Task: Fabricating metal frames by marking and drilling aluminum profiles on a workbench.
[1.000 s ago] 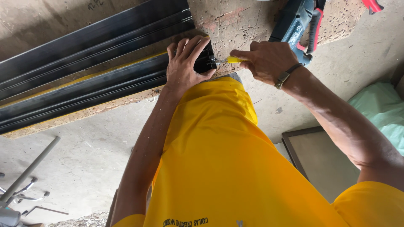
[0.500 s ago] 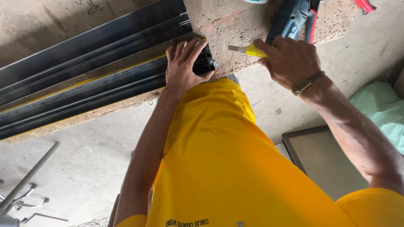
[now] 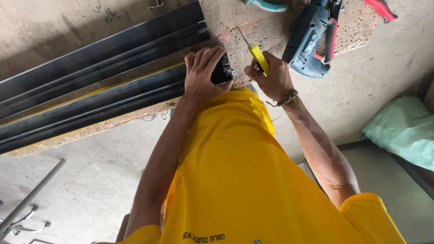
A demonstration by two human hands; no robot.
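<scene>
Right hand (image 3: 271, 79) closed around yellow-handled screwdriver (image 3: 256, 53); left hand (image 3: 203, 74) pressed flat, gripping end of black rail (image 3: 104, 97). Rail laid on worn wooden bench (image 3: 271, 27) above concrete floor (image 3: 90, 180). Blue drill (image 3: 309, 40) just right of screwdriver. Both elbows bent. Screwdriver now angled upward, formerly pointed at rail end.

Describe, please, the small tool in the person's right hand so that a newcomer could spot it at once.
Start at the worn wooden workbench along the top, where long black metal profiles lie. Just right of their near end, the right hand grips a screwdriver. Its yellow handle and thin metal shaft set it apart from the bulky blue power tool beside it.
</scene>
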